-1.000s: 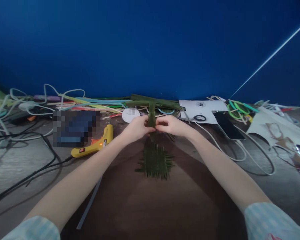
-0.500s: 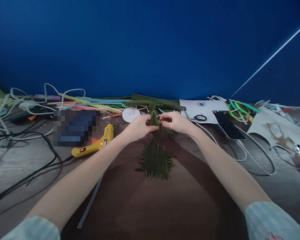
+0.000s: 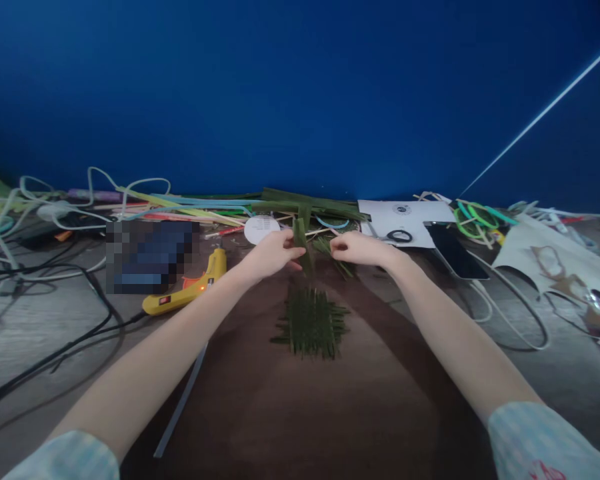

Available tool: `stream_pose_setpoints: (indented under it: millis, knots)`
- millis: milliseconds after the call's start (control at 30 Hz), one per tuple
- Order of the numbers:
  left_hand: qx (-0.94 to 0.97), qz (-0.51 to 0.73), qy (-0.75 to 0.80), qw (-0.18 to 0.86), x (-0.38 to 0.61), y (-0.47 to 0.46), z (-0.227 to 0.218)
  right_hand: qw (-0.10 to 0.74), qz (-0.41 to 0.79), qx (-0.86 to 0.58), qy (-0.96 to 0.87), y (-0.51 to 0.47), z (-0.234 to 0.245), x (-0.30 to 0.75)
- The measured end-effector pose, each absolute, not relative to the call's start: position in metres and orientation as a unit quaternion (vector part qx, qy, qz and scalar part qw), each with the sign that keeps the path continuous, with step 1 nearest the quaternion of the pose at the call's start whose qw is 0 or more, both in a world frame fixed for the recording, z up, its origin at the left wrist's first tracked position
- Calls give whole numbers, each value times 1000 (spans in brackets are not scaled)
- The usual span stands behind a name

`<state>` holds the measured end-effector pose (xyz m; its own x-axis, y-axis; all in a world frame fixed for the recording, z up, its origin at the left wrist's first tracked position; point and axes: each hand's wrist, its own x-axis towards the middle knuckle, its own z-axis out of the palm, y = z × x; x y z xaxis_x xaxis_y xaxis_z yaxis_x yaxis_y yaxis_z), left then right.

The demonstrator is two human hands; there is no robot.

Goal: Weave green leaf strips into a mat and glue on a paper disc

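Observation:
My left hand [image 3: 275,255] pinches a broad green leaf strip [image 3: 301,239] that stands up between its thumb and fingers. To its right, my right hand [image 3: 357,249] is closed with fingertips pressed together; whether a thin piece is between them I cannot make out. Short cut green strips [image 3: 325,245] lie just beside and behind the right fingers. Below both hands, a small mat of woven green leaf strips [image 3: 313,325] with fringed edges lies flat on the brown table [image 3: 300,413]. Long green leaves [image 3: 313,201] are piled behind the hands.
A yellow glue gun [image 3: 195,290] with a lit light lies left, near a pixelated dark device [image 3: 155,257]. A clear glue stick [image 3: 180,403] lies under my left forearm. At right are scissors [image 3: 399,236] on white paper [image 3: 407,217], a phone [image 3: 457,252] and white cables.
My hands have drawn apart: the right moved to the right, away from the leaf strip. The left shifted slightly left, still with the strip. The woven mat stays put.

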<state>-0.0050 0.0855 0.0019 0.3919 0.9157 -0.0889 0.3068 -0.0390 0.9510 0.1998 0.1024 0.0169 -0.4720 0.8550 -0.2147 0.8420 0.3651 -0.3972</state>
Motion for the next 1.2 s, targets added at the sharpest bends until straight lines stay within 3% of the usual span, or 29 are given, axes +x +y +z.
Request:
stream_pose_setpoints:
  millis: [300, 667, 1200]
  knots:
    - [660, 292, 489, 491, -6, 84, 3, 63, 206, -533, -818, 105, 14, 200]
    - [653, 306, 465, 514, 0, 81, 5, 142, 336, -422, -830, 89, 23, 180]
    - [682, 295, 441, 502, -1, 79, 9, 180, 306, -419, -836, 84, 23, 175]
